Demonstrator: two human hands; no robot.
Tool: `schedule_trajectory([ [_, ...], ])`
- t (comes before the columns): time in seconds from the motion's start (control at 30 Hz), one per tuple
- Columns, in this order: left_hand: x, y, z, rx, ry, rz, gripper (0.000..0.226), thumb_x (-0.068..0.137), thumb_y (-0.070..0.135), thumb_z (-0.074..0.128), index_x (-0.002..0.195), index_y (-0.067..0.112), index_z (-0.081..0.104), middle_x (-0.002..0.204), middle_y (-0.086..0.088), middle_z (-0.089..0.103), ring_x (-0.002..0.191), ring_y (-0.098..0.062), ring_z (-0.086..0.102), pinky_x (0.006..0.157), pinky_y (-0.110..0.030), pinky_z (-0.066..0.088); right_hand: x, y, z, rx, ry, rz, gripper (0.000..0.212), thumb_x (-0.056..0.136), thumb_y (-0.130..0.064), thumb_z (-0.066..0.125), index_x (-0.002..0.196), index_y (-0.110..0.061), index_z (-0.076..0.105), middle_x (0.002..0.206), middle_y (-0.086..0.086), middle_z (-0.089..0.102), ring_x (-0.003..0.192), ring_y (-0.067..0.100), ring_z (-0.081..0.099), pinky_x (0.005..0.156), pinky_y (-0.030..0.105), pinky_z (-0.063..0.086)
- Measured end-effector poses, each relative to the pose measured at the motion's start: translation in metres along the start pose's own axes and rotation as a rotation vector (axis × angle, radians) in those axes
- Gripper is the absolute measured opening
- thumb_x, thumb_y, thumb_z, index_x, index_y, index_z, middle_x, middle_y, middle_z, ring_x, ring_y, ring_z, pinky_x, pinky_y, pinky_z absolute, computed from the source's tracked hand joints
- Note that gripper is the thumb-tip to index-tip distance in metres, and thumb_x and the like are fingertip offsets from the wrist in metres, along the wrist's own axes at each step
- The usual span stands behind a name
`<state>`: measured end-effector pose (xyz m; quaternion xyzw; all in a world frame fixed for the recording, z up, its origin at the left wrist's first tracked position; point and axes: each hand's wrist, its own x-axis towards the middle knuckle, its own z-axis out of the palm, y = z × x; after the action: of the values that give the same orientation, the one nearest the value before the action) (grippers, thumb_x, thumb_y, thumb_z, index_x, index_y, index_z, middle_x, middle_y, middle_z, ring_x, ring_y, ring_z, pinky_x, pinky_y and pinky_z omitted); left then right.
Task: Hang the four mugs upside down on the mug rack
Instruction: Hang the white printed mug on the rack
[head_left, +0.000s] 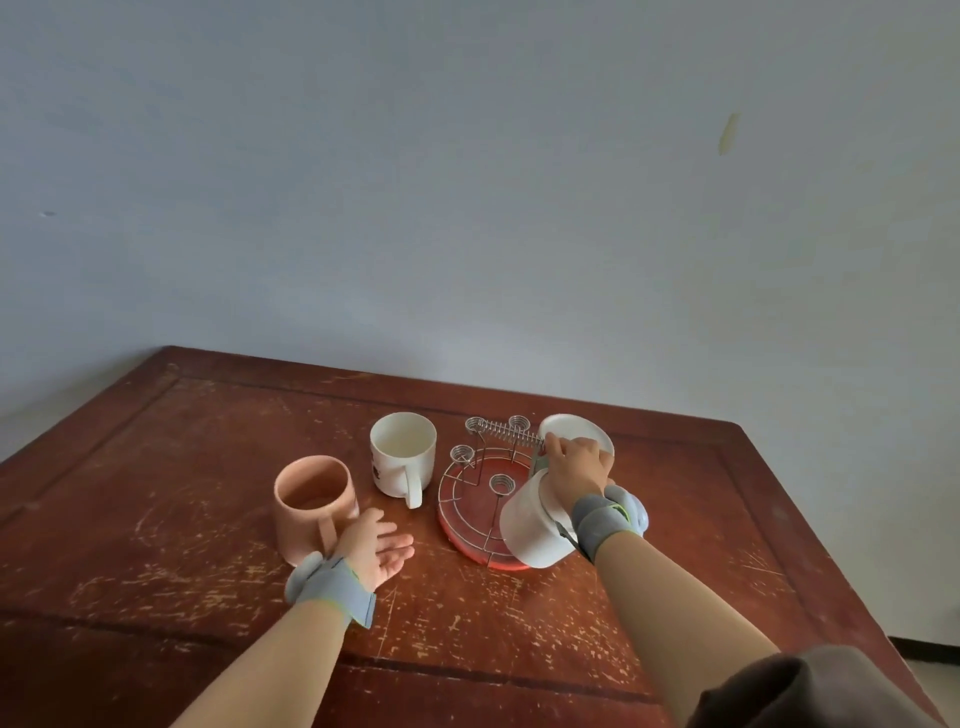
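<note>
A white mug (576, 434) is held by the right hand (576, 467), its grip closed on the rim, at the far right side of the mug rack (485, 499). Another white mug (532, 525) already sits inverted on a near peg. The held mug could be knocked against that one, or its peg missed, since the hand hides it. The left hand (376, 545) rests open, grip wide and empty, on the counter (182, 467) beside the pink mug (311, 501); a cream mug (402, 457) stands upright behind.
</note>
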<state>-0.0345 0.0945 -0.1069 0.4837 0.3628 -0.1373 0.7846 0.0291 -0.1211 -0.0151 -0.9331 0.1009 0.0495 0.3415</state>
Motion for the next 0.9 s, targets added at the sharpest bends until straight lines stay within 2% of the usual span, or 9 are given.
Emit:
schedule_trajectory([
  [0.17, 0.014, 0.012, 0.028, -0.576, -0.155, -0.192, 0.052, 0.095, 0.044, 0.029, 0.122, 0.001, 0.041, 0.099, -0.021, 0.054, 0.083, -0.03, 0.065, 0.031, -0.015, 0.047, -0.004, 0.002, -0.001, 0.025, -0.009, 0.014, 0.038, 0.096, -0.03, 0.032, 0.112, -0.02, 0.065, 0.145, 0.006, 0.033, 0.136, 0.028, 0.019, 0.109, 0.044, 0.022],
  [0.27, 0.029, 0.021, 0.042, -0.733, -0.195, -0.27, 0.037, 0.094, 0.033, 0.034, 0.103, 0.002, 0.051, 0.085, -0.015, 0.053, 0.031, -0.022, 0.059, 0.025, -0.008, 0.034, -0.004, 0.002, -0.002, 0.026, -0.009, 0.014, 0.039, 0.096, -0.032, 0.032, 0.114, -0.02, 0.065, 0.147, 0.004, 0.031, 0.138, 0.027, 0.018, 0.11, 0.043, 0.021],
  [0.33, 0.038, 0.025, 0.049, -0.796, -0.165, -0.263, 0.039, 0.096, 0.027, 0.03, 0.08, -0.002, 0.05, 0.081, -0.013, 0.051, 0.021, -0.015, 0.05, 0.024, -0.006, 0.028, -0.003, 0.002, -0.001, 0.017, -0.019, 0.019, 0.039, 0.097, -0.031, 0.031, 0.114, -0.02, 0.065, 0.147, 0.003, 0.031, 0.139, 0.026, 0.017, 0.11, 0.043, 0.021],
  [0.47, 0.047, 0.031, 0.054, -0.864, -0.142, -0.211, 0.022, 0.087, 0.006, 0.028, 0.073, 0.002, 0.044, 0.077, -0.013, 0.046, 0.014, -0.01, 0.037, 0.019, -0.015, 0.023, -0.004, 0.003, 0.0, 0.015, 0.001, 0.011, 0.04, 0.097, -0.032, 0.031, 0.116, -0.021, 0.064, 0.149, 0.002, 0.03, 0.139, 0.025, 0.018, 0.11, 0.043, 0.021],
  [0.53, 0.05, 0.035, 0.051, -0.822, -0.107, -0.153, 0.025, 0.076, -0.007, 0.024, 0.071, 0.01, 0.041, 0.068, -0.011, 0.046, 0.011, -0.008, 0.033, 0.018, -0.015, 0.018, -0.005, 0.002, 0.001, 0.015, 0.005, 0.015, 0.04, 0.096, -0.032, 0.032, 0.116, -0.021, 0.064, 0.15, 0.001, 0.029, 0.14, 0.025, 0.017, 0.111, 0.043, 0.021],
  [0.63, 0.046, 0.047, 0.048, -0.689, -0.126, -0.118, 0.03, 0.086, -0.005, 0.021, 0.065, 0.012, 0.034, 0.026, -0.004, 0.036, 0.01, -0.005, 0.028, 0.017, -0.015, 0.014, -0.007, 0.001, 0.001, 0.007, -0.002, 0.013, 0.039, 0.096, -0.029, 0.031, 0.115, -0.02, 0.064, 0.15, 0.001, 0.029, 0.14, 0.026, 0.016, 0.11, 0.044, 0.022],
  [0.67, 0.044, 0.052, 0.048, -0.655, -0.126, -0.097, 0.031, 0.086, -0.005, 0.021, 0.062, 0.012, 0.032, 0.022, -0.001, 0.032, 0.01, -0.005, 0.028, 0.018, -0.014, 0.014, -0.007, 0.001, 0.001, 0.002, -0.003, 0.013, 0.038, 0.096, -0.028, 0.031, 0.115, -0.02, 0.063, 0.15, 0.002, 0.028, 0.14, 0.026, 0.016, 0.11, 0.044, 0.022],
  [0.8, 0.035, 0.07, 0.053, -0.422, -0.032, 0.115, 0.037, 0.095, 0.001, 0.019, 0.063, 0.016, 0.029, 0.061, -0.003, 0.032, 0.014, -0.005, 0.033, 0.021, -0.007, 0.014, -0.008, 0.001, 0.001, 0.015, -0.001, 0.02, 0.04, 0.096, -0.028, 0.03, 0.115, -0.017, 0.063, 0.15, 0.002, 0.028, 0.14, 0.025, 0.015, 0.11, 0.044, 0.021],
  [0.9, 0.03, 0.077, 0.061, -0.078, 0.088, 0.346, 0.038, 0.093, -0.007, 0.024, 0.067, 0.02, 0.031, 0.072, -0.007, 0.04, 0.022, -0.006, 0.033, 0.028, -0.003, 0.018, -0.008, 0.001, 0.001, 0.031, -0.004, 0.023, 0.04, 0.096, -0.028, 0.03, 0.114, -0.016, 0.064, 0.15, 0.002, 0.027, 0.14, 0.025, 0.015, 0.11, 0.044, 0.021],
])
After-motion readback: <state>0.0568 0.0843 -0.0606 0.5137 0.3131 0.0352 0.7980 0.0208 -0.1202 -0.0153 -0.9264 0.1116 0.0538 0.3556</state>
